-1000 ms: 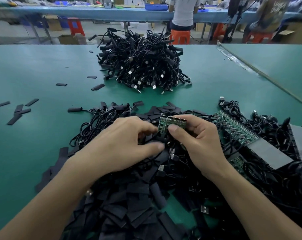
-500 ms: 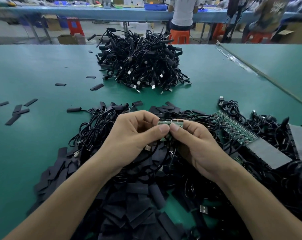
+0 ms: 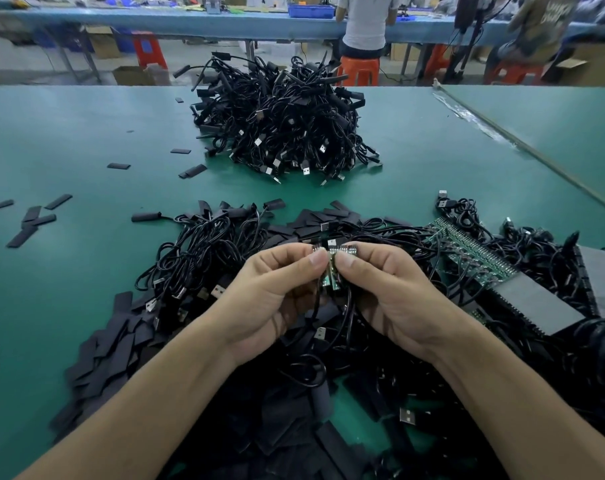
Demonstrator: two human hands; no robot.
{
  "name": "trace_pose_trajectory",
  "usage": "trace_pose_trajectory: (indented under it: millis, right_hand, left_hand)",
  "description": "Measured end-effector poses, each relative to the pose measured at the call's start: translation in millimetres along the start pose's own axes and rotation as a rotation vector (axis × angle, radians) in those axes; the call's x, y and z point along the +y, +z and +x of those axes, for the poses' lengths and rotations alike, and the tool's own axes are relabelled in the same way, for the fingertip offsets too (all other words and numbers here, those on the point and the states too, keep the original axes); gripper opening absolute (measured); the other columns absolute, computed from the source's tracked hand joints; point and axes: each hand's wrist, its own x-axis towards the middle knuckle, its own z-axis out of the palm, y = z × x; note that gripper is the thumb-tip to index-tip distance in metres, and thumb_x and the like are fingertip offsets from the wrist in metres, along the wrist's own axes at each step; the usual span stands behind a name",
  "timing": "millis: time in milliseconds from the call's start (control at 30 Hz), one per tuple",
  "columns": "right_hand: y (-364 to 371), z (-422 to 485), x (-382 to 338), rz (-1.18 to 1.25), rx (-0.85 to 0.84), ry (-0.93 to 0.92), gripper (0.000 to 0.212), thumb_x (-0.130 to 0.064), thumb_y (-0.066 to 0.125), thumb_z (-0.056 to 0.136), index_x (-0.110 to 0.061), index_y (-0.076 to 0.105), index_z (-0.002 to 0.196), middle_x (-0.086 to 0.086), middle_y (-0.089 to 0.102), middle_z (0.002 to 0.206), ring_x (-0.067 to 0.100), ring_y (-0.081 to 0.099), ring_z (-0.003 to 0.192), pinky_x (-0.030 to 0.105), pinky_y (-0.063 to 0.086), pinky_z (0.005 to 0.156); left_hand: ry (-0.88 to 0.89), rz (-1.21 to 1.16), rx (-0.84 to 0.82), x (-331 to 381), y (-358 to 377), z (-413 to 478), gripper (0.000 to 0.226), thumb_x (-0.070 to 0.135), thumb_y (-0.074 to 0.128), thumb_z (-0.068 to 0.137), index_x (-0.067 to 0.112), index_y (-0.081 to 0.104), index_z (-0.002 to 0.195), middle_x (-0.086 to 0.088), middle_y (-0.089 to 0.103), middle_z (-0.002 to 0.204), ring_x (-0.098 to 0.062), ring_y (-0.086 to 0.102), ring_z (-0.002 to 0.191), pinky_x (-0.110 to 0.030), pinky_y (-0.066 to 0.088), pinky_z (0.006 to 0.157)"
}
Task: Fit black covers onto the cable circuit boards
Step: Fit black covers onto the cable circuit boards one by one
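At the bottom left of the frame, loose black covers [image 3: 114, 344] heap on the desk [image 3: 69, 271], nearest the left hand [image 3: 270, 299]. At centre, that hand and the right hand [image 3: 394, 292] each keep a pinching grip on a green circuit board [image 3: 331, 284], its length pointing down-frame. Beyond, upper centre, sits a cable pile [image 3: 283, 123].

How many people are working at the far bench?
2. A person in white is at the middle of the bench, at an orange stool. A person in a dark top is further right. Others may be hidden.
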Motion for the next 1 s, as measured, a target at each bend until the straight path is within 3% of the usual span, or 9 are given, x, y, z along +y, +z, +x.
trace_pose_trajectory:
  millis: [167,233,333,433,533,600,667,833,1000]
  right_hand:
    - [1.0,5.6,3.7,-0.049,0.14,-0.023,0.008,-0.018,0.067,0.087,-0.015,0.074,0.089,0.012,0.07,0.084,0.02,0.065,0.073,0.033,0.056,0.07]
    - [-0.9,6.4,8.5,-0.302,0.273,-0.061,0.01,-0.018,0.065,0.079,-0.024,0.068,0.087,0.004,0.068,0.081,0.022,0.058,0.071,0.036,0.049,0.07]
    - [-0.2,3.4,14.1,-0.885,0.305,-0.192,0.009,-0.02,0.06,0.077,-0.028,0.064,0.08,-0.012,0.065,0.079,0.003,0.055,0.068,0.015,0.044,0.063]
    - [-0.4,0.9,18.5,-1.238,0.234,-0.176,0.008,-0.019,0.066,0.083,-0.026,0.068,0.078,-0.018,0.052,0.097,0.003,0.05,0.096,0.01,0.038,0.078]
    - [-2.3,1.0,18.4,-1.443,0.262,-0.182,0.016,-0.029,0.064,0.092,-0.025,0.068,0.107,-0.014,0.051,0.108,0.008,0.043,0.105,0.021,0.039,0.091]
    - [-1.3,1.6,18.5,-1.573,0.228,-0.111,0.043,-0.041,0.055,0.096,-0.027,0.051,0.137,-0.01,0.049,0.126,0.014,0.039,0.114,0.03,0.036,0.1]
    - [1.0,2.3,20.3,-1.701,0.171,-0.03,0.055,-0.053,0.042,0.098,-0.032,0.035,0.149,-0.009,0.042,0.136,0.018,0.034,0.12,0.035,0.032,0.103]
    - [2.2,4.0,21.5,-1.715,0.094,-0.005,0.051,-0.066,0.036,0.093,-0.043,0.049,0.137,-0.013,0.044,0.128,0.017,0.033,0.116,0.035,0.029,0.095]
    - [0.9,4.2,21.4,-1.65,0.08,-0.064,0.034,-0.061,0.048,0.092,-0.044,0.062,0.117,-0.019,0.048,0.118,0.011,0.035,0.113,0.03,0.023,0.086]
  left_hand:
    - [0.062,-0.035,0.069,0.5,-4.3,5.1,0.008,0.018,0.071,0.074,0.011,0.069,0.071,-0.005,0.069,0.07,-0.013,0.067,0.06,-0.026,0.059,0.059]
    - [0.152,0.005,0.105,10.2,-9.7,6.7,0.012,0.024,0.067,0.08,0.017,0.071,0.072,-0.004,0.07,0.074,-0.013,0.067,0.066,-0.027,0.06,0.064]
    - [0.286,0.06,0.262,23.6,-17.4,8.9,0.021,0.038,0.06,0.086,0.018,0.063,0.08,-0.004,0.073,0.078,-0.016,0.069,0.065,-0.028,0.059,0.059]
    - [0.322,0.209,0.375,28.1,-20.6,9.8,0.025,0.041,0.057,0.094,0.024,0.058,0.076,0.004,0.06,0.06,-0.01,0.052,0.044,-0.023,0.048,0.043]
    - [0.288,0.357,0.387,24.1,-20.4,9.6,0.034,0.042,0.054,0.098,0.026,0.07,0.073,0.007,0.048,0.057,-0.006,0.039,0.042,-0.017,0.034,0.037]
    - [0.237,0.409,0.371,19.7,-20.4,11.0,0.039,0.044,0.047,0.1,0.019,0.074,0.087,0.008,0.044,0.059,-0.005,0.036,0.046,-0.017,0.03,0.038]
    - [0.157,0.455,0.358,14.7,-21.9,14.3,0.04,0.04,0.042,0.104,0.013,0.071,0.098,0.007,0.043,0.064,-0.005,0.036,0.05,-0.017,0.03,0.041]
    - [0.104,0.61,0.283,1.8,-26.0,17.2,0.031,0.013,0.044,0.105,0.005,0.059,0.079,-0.008,0.063,0.086,-0.007,0.047,0.052,-0.02,0.039,0.044]
    - [0.146,0.552,0.29,-2.0,-29.3,19.0,0.009,0.011,0.053,0.102,0.016,0.054,0.109,0.002,0.067,0.064,-0.007,0.054,0.049,-0.019,0.041,0.042]
